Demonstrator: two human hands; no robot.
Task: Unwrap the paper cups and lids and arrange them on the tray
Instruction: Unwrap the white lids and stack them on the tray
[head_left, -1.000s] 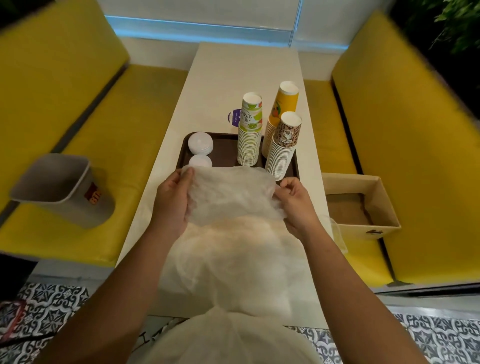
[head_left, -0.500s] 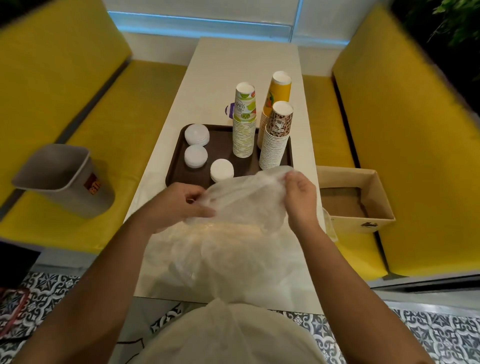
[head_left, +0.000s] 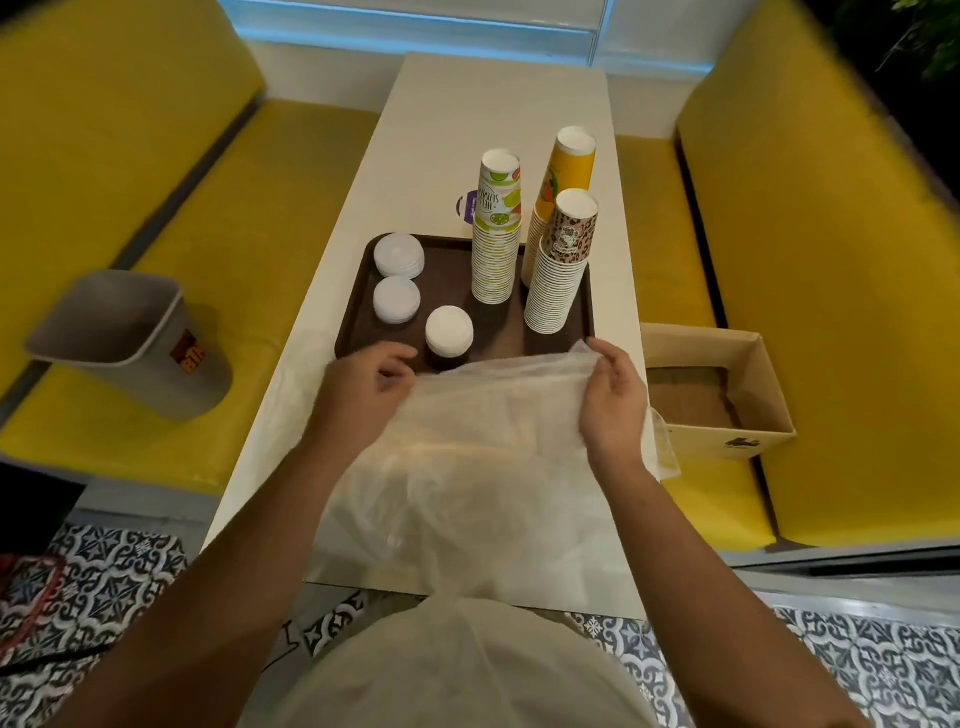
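My hands have spread wider since a moment ago. My left fingers (head_left: 389, 356) and right fingers (head_left: 610, 358) each pinch the plastic wrap (head_left: 493, 441), stretched over the table's (head_left: 493, 114) near end and overlapping the tray (head_left: 452, 270) of cup stacks (head_left: 496, 249) and lids (head_left: 449, 331). Yellow benches (head_left: 249, 234) flank both long edges.

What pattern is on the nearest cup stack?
Leopard print on the nearest cup stack; head view.
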